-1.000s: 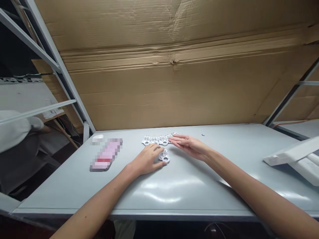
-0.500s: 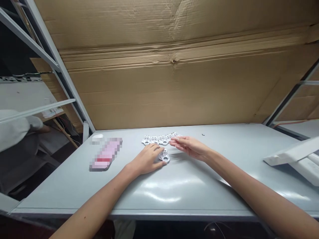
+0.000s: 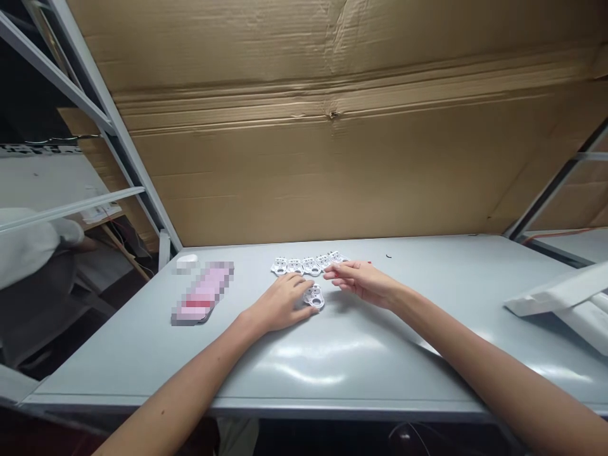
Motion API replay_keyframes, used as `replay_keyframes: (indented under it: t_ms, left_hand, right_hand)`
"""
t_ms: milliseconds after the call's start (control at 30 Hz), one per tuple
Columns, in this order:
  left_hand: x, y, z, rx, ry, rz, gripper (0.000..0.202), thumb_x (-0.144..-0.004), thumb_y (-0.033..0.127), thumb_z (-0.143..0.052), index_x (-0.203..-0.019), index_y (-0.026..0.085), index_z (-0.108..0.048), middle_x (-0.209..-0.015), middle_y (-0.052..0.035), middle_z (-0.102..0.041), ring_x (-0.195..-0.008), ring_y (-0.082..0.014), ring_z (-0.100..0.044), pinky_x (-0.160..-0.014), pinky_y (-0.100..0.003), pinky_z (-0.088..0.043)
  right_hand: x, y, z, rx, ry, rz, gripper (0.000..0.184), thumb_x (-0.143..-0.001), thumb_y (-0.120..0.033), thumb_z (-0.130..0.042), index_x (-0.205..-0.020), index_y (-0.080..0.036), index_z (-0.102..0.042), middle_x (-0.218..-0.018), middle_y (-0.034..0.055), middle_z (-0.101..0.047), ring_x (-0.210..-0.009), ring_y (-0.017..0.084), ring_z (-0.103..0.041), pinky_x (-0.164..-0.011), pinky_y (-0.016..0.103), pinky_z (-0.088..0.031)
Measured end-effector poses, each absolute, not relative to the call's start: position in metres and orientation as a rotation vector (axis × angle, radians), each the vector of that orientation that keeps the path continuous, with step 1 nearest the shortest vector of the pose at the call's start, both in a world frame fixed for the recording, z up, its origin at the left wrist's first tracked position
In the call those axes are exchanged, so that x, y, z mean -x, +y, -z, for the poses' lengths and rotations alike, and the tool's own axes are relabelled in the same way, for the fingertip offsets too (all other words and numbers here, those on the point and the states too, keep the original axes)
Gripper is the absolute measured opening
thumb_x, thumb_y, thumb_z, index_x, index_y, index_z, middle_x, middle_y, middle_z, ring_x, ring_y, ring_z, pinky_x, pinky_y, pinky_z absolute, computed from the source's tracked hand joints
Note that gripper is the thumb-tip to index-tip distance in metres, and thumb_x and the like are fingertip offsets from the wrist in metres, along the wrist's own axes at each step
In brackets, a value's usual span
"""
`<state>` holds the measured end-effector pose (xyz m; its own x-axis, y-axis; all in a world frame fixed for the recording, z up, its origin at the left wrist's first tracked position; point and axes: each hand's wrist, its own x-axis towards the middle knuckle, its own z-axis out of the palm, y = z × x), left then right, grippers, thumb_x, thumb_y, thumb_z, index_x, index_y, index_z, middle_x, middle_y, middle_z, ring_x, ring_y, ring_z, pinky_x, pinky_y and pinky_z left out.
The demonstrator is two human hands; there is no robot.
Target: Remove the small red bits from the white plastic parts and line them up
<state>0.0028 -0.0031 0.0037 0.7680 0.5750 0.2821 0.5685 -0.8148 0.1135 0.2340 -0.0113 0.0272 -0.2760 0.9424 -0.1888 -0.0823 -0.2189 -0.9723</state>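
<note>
A white plastic part [image 3: 316, 296] with a round hole lies on the grey table [image 3: 304, 354]. My left hand [image 3: 284, 303] rests around it, thumb at its near edge and fingers at its far side, holding it against the surface. Behind, several similar white parts [image 3: 311, 266] form a row; the left fingers lie just in front of them. To the right of the single part, my right hand [image 3: 363, 282] is above the table, its fingertips bent together near the row's right end. Whatever is between those fingertips, if anything, is too small to make out.
At the left lie a pink blurred flat object [image 3: 206, 294] and a small white object [image 3: 187, 262]. White foam-like pieces [image 3: 560, 297] stand at the right edge. Cardboard [image 3: 332, 177] closes off the back, beside a metal frame [image 3: 128, 158]. A seated person [image 3: 33, 253] is partly visible at far left.
The right fingers have curled in and drawn slightly apart from one another behind the fingertips. The left hand and the white part under it have stayed in place.
</note>
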Motion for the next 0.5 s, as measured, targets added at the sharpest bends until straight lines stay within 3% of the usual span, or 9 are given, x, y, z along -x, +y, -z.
replay_keyframes:
  t_ms: [100,200,500]
  left_hand:
    - [-0.0029,-0.0033,-0.0043,-2.935,0.950,-0.471,0.035,-0.095,0.045,-0.057,-0.118,0.019,-0.061,-0.115,-0.0119,-0.064,-0.111,-0.0297,-0.055,-0.096,-0.043,-0.045]
    - [-0.0028,-0.0036,-0.0046,-2.930,0.948,-0.467,0.036,-0.095,0.044,-0.057,-0.121,0.019,-0.059,-0.117,-0.0113,-0.063,-0.112,-0.0294,-0.055,-0.097,-0.043,-0.045]
    - [-0.0025,-0.0047,-0.0054,-2.944,0.964,-0.469,0.037,-0.095,0.044,-0.057,-0.123,0.019,-0.059,-0.117,-0.0119,-0.063,-0.113,-0.0295,-0.055,-0.097,-0.042,-0.045]
  right_hand:
    - [-0.2349,-0.0123,-0.0275,1.059,-1.192,-1.648,0.009,-0.083,-0.025,-0.072,-0.088,-0.018,-0.074,-0.108,0.0104,-0.073,-0.105,0.021,-0.067,-0.101,0.033,-0.052]
    - [-0.2367,-0.0132,-0.0282,1.029,-1.237,-1.662,0.013,-0.081,-0.024,-0.073,-0.094,-0.021,-0.074,-0.115,0.0094,-0.072,-0.114,0.024,-0.064,-0.108,0.040,-0.047]
    - [-0.2416,-0.0099,-0.0247,1.031,-1.306,-1.589,0.025,-0.077,-0.029,-0.079,-0.099,-0.018,-0.074,-0.120,0.0109,-0.069,-0.119,0.025,-0.060,-0.109,0.036,-0.045]
